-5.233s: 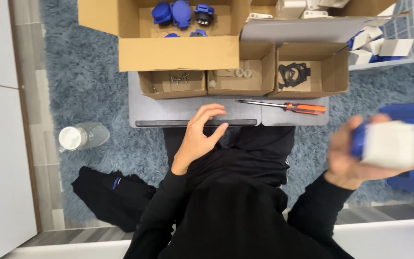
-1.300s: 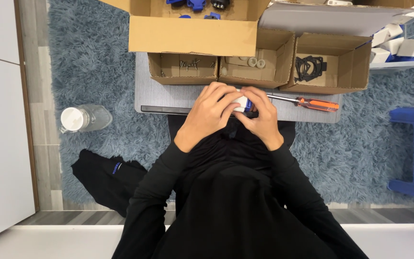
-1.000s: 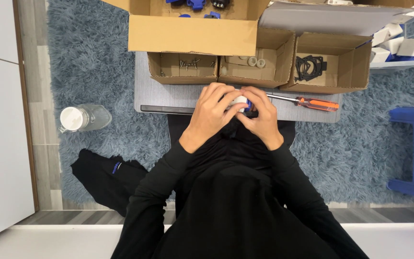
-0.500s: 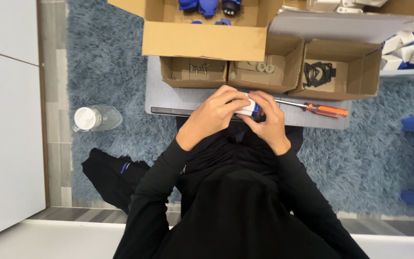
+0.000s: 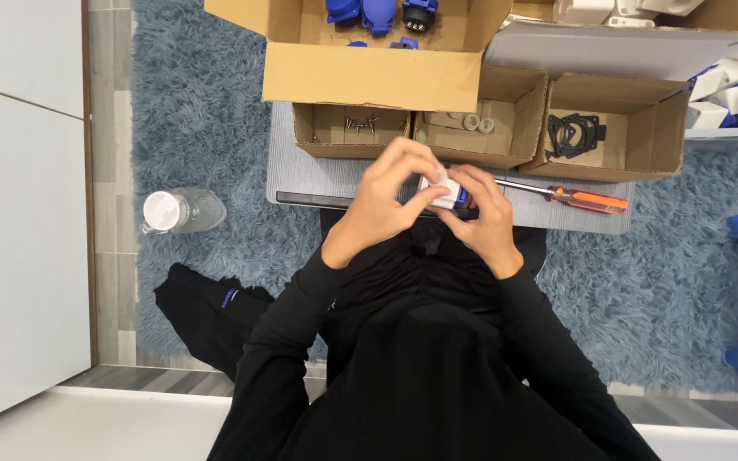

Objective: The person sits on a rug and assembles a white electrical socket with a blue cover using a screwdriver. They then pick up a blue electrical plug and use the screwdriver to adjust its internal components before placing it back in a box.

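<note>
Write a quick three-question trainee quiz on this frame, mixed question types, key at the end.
1. True or false: the orange-handled screwdriver is in the person's right hand.
2. Multiple choice: what do both hands hold? A) a plastic bottle B) a small white and blue part C) a black gasket
3. Fill in: the plastic bottle lies on the blue ____.

Key:
1. False; it lies on the grey tray, just right of the hands.
2. B; the left hand and the right hand close around it together.
3. Rug.
</note>
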